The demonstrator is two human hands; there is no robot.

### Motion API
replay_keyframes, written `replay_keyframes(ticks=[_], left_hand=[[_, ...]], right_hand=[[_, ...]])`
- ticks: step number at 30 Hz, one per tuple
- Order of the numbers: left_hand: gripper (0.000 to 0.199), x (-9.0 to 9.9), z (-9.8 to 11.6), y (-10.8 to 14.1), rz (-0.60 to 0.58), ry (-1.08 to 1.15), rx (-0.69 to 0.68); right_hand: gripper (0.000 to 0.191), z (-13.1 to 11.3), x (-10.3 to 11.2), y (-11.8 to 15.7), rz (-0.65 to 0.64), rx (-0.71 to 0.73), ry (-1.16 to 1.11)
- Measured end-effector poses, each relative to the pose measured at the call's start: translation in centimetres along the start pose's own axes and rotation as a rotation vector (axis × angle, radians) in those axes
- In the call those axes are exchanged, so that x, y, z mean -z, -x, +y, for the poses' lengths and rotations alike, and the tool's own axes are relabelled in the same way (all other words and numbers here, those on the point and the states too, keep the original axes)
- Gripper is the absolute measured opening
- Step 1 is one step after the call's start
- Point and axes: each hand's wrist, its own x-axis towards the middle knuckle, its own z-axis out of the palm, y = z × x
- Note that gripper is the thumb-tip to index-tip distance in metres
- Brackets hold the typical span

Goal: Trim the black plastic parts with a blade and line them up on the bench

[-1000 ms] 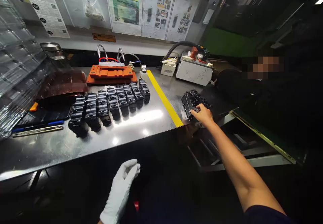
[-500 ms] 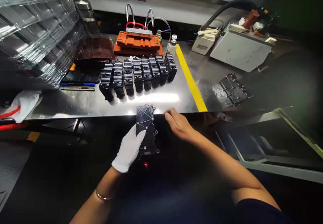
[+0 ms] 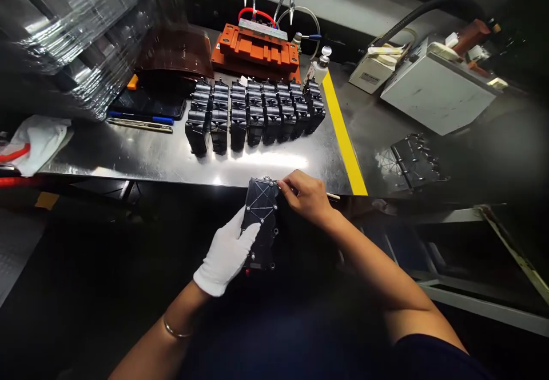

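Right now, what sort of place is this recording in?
Probably a factory assembly bench: rows of identical black plastic parts on a steel worktop, an orange fixture with cables, and stacked clear trays.

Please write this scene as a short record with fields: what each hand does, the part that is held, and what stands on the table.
left hand: white glove, grips black ribbed plate from below
right hand: bare, fingers at the plate's upper right edge, with a thin stick
table: rows of black parts, orange fixture behind them, yellow stripe
right of stripe: second black plate, white box
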Motion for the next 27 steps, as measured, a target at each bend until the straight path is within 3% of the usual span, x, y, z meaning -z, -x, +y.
replay_keyframes(ticks=[11,18,27], left_hand=[[0.046,0.0,-0.1,-0.1,-0.003,0.036,0.007],[0.062,0.4,0.0,0.2,-0.010,0.085,0.101],[0.059,0.7,-0.5,-0.1,-0.035,0.116,0.088]], right_hand=[[0.029,0.5,0.1,-0.5,0.013,-0.015,0.056],[0.028,0.4,0.2,0.8,0.061,-0.050,-0.020],[0.030,0.0,-0.2,0.4,0.046,-0.024,0.006]])
